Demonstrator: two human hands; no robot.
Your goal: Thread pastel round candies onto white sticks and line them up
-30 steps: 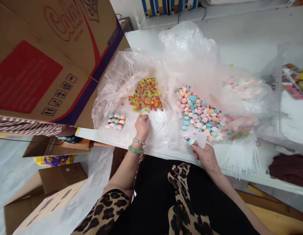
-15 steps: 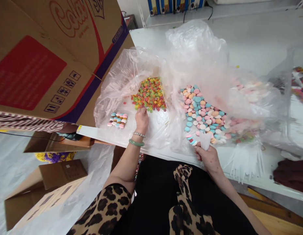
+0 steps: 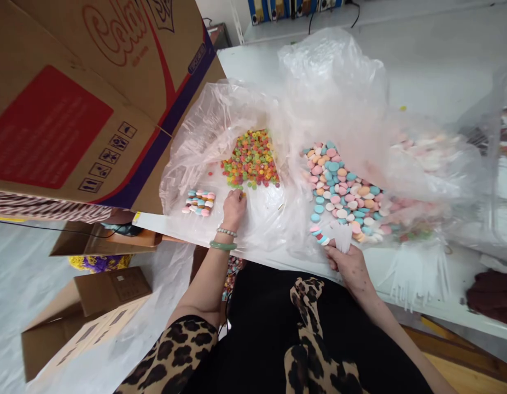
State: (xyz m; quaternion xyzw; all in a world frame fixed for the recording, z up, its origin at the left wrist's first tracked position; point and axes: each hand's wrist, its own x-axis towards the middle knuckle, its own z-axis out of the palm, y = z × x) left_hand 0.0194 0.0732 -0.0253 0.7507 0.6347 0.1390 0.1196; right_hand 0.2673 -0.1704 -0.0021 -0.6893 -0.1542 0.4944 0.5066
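My left hand (image 3: 233, 208) is curled, fingertips pinched at the near edge of a heap of small bright ring candies (image 3: 251, 162) lying on clear plastic sheeting (image 3: 220, 117). A small group of pastel disc candies (image 3: 199, 202) lies just left of that hand. My right hand (image 3: 348, 262) is closed on a bunch of thin white sticks (image 3: 340, 236) at the table's front edge, next to a big pile of pastel disc candies (image 3: 339, 189) in an open plastic bag.
A large cardboard box (image 3: 85, 93) leans at the left, over the table corner. More white sticks (image 3: 417, 271) lie to the right by the table edge (image 3: 278, 261). Smaller cartons (image 3: 81, 317) stand on the floor at lower left. A dark cloth (image 3: 493, 290) lies at far right.
My left hand has stayed at the near edge of the ring candies, shifting only slightly. My right hand keeps hold of the sticks. The view has drifted a little.
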